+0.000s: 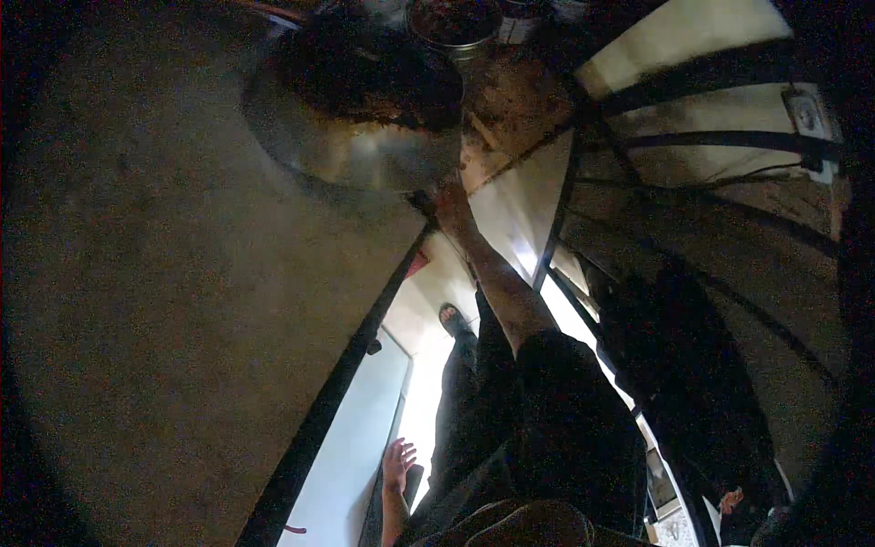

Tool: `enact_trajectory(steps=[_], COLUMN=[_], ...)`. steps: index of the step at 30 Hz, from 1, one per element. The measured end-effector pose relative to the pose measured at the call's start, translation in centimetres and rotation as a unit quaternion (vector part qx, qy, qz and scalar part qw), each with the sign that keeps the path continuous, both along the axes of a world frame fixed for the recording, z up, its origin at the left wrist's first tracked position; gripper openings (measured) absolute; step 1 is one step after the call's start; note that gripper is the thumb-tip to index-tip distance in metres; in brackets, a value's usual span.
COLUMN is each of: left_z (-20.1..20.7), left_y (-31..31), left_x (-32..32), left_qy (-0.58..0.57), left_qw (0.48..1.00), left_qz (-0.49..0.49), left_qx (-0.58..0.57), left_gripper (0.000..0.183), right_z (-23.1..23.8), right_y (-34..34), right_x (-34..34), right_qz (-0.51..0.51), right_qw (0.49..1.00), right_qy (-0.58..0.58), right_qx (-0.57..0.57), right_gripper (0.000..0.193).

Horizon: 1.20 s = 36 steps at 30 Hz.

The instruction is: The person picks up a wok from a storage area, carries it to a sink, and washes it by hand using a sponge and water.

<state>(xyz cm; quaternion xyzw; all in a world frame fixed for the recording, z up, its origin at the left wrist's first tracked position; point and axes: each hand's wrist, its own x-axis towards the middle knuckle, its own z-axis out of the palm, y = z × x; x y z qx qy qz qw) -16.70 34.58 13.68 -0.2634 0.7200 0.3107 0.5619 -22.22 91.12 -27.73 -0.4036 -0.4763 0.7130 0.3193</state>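
A wide, round metal pan (360, 162) is at the top, its far part dark and its near part shiny, with a brownish band between. Stretched forward from a dark sleeve, my right arm ends at the pan's near right edge. There my right hand (448, 202) seems closed on the pan's rim or a dark handle; the shade blurs its fingers. My left hand (398, 463) hangs low beside my leg, fingers spread, holding nothing. The pan's far contents are too dark to tell.
A dark-edged wall or panel (182, 301) fills the left. Beyond the pan stands a round container (453, 23). Dark curved bars (720, 139) cross the right side. My sandalled foot (450, 317) shows on the bright floor, with a pale blue panel (355, 438) alongside.
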Motion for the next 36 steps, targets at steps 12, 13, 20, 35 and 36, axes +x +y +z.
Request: enact_trajectory(steps=[12,13,20,35,36], left_z=[1.5,1.4,0.9,-3.8,-3.3], left_y=[1.6,2.0,1.3,0.2,-1.0], left_x=[0.3,0.1,1.5,2.0,2.6], left_qy=[0.0,-0.007,0.008,0.017,0.029], left_qw=[0.999,0.998,0.998,0.995,0.993], left_qz=[0.045,0.058,0.062,0.068,0.093], left_qx=[0.0,0.008,0.031,0.07,0.067], left_gripper=[0.052,0.052,0.054,0.047,0.048], right_z=[17.3,17.8,26.9,33.0,37.7], right_y=[-0.9,-0.3,4.8,29.1,25.8], right_x=[-2.5,-2.2,-3.5,1.1,-0.2], right_qz=[0.003,0.058,0.018,-0.32,-0.252], right_qw=[0.873,0.851,0.852,0.888,0.936], right_qy=[-0.267,-0.352,-0.385,-0.325,-0.246], right_qx=[0.407,0.385,0.354,0.067,0.015], right_gripper=[0.032,0.034,0.042,0.064,0.054])
